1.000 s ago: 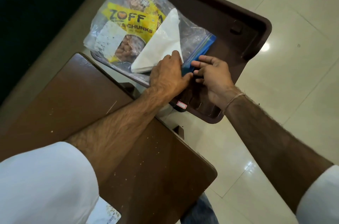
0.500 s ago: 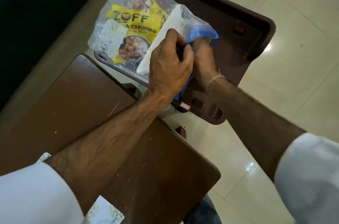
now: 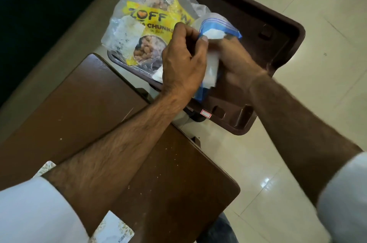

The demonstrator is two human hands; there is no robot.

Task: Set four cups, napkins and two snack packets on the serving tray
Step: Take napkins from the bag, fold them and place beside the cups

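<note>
Both hands over the brown tray (image 3: pixel 282 30) — left hand (image 3: pixel 182 63) pinching the zip bag (image 3: pixel 216 26). Right hand (image 3: pixel 236 59) blurred, grip unclear. 1 yellow snack packet (image 3: pixel 151 30) beside.

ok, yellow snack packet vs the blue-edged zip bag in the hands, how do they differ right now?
The yellow snack packet lies flat and untouched in the brown tray; the blue-edged zip bag is lifted and crumpled between the left hand and the right hand. The packet is printed yellow, showing brown chunks; the zip bag is clear and holds white napkins. Both sit over the tray.
</note>
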